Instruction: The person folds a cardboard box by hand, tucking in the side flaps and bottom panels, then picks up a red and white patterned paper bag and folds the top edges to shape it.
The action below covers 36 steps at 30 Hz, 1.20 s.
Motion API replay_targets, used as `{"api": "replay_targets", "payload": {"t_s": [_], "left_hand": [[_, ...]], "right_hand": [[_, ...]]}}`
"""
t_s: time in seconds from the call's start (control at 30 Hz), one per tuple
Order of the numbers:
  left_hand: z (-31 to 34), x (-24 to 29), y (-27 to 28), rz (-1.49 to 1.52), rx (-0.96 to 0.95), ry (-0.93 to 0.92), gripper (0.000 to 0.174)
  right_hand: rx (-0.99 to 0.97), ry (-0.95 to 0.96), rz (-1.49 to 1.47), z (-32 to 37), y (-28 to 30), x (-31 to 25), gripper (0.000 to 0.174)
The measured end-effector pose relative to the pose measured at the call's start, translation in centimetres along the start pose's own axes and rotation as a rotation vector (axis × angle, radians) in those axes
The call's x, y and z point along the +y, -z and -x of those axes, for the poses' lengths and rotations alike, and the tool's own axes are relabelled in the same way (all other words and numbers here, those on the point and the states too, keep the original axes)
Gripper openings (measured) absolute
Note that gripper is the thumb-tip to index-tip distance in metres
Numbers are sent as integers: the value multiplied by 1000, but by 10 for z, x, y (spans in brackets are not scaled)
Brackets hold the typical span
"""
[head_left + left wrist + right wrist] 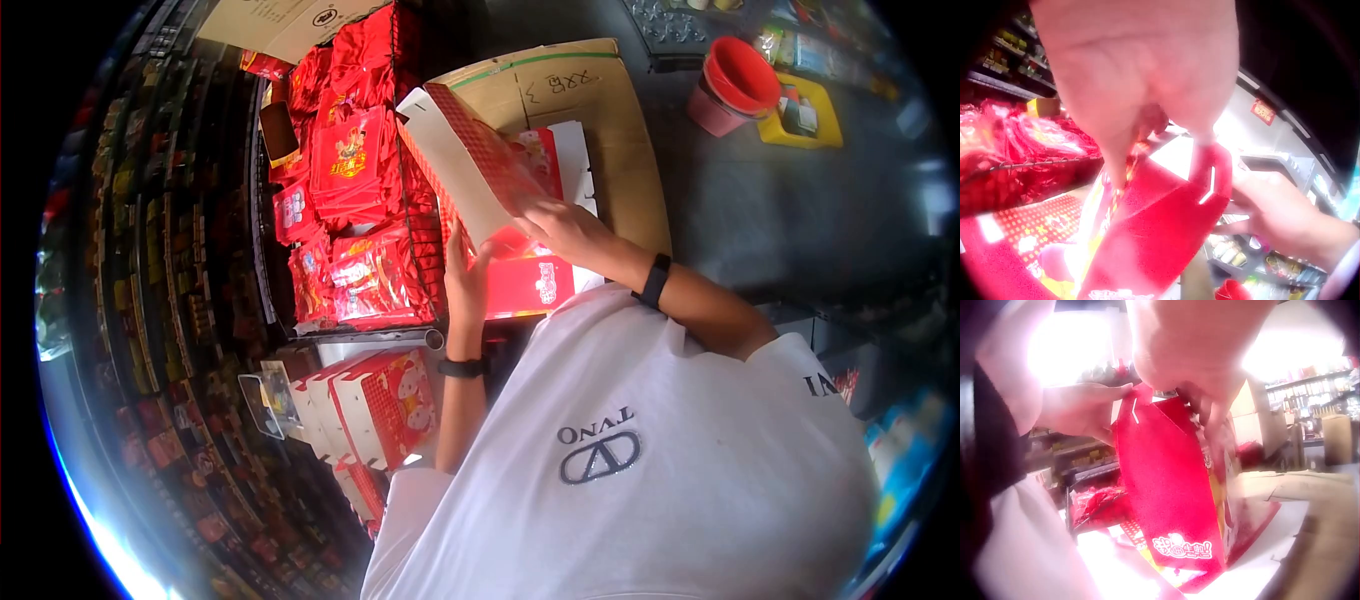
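Both hands are at a red-and-white cardboard gift box (455, 160) with checked sides, tilted over a large brown carton (635, 170). My left hand (466, 285) grips the box's near edge, its fingers and thumb astride the top of the red side panel (1154, 237) in the left wrist view. Opposite it, my right hand (568, 235) holds the top edge; in the right wrist view its fingers (1213, 422) bend down over the printed side. White lettering (1182, 547) marks the panel's lower end. Beneath lies another red box panel (530, 285) inside the carton.
A wire basket (425, 240) piled with red packets (350, 160) stands left of the carton. Folded gift boxes (385, 410) are stacked below it. Red buckets (738, 80) and a yellow tray (815, 120) sit at the upper right. Stocked shelves (170, 300) line the left.
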<state>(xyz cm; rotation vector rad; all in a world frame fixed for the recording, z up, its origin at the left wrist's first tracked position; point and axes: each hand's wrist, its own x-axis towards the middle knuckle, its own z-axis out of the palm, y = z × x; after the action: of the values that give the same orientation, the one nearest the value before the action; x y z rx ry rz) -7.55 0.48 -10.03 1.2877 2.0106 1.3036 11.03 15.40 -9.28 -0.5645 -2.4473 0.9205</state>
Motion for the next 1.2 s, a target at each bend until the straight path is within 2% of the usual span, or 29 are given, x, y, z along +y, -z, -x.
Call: {"api": "replay_targets", "payload": {"t_s": [0.03, 0.07, 0.1, 0.13, 0.23, 0.3, 0.33, 0.4, 0.5, 0.63, 0.67, 0.77, 0.8, 0.9, 0.93, 1.1, 1.2], "left_hand": [[-1, 2, -3, -138, 108, -68, 64], [7, 5, -5, -109, 131, 37, 59], [9, 31, -5, -98, 148, 144, 52], [10, 57, -6, -85, 166, 251, 45], [12, 50, -7, -6, 208, 228, 42], [9, 43, -3, 204, 169, 309, 41], [8, 40, 0, 309, 149, 351, 40], [5, 36, 3, 269, 97, 297, 41], [5, 31, 5, 316, 17, 208, 44], [4, 41, 7, 438, -72, 66, 59], [3, 46, 7, 465, -89, 29, 64], [0, 30, 12, 355, -107, 40, 68], [-1, 17, 16, 238, -87, 94, 70], [-8, 1, 16, 223, -48, 168, 67], [-9, -4, 13, 217, -3, 140, 61], [-15, -22, -2, 368, 155, 162, 53], [-19, -29, -4, 411, 211, 273, 51]], "right_hand": [[25, 56, 53, 0, 1, 0, 37], [50, 112, 107, 0, 2, -1, 35], [74, 170, 159, -1, 3, -2, 34], [82, 141, 121, -2, 1, 0, 33], [151, 71, -34, -1, -10, 5, 27], [249, 47, -200, 0, -14, 5, 19], [230, 17, -212, 0, -13, 5, 18], [192, -44, -238, 0, -10, 4, 19], [10, -235, -357, -2, 3, 4, 34], [39, -203, -497, -1, -1, 24, 37], [-44, -294, -460, 1, 4, 29, 38], [-31, -292, -608, 5, -11, 48, 40], [-27, -292, -633, 4, -7, 44, 43], [-69, -310, -654, -2, 3, 31, 45], [-66, -313, -656, -3, 1, 33, 44], [36, -322, -553, -8, -19, 51, 32], [57, -343, -628, -14, -22, 58, 39]]}}
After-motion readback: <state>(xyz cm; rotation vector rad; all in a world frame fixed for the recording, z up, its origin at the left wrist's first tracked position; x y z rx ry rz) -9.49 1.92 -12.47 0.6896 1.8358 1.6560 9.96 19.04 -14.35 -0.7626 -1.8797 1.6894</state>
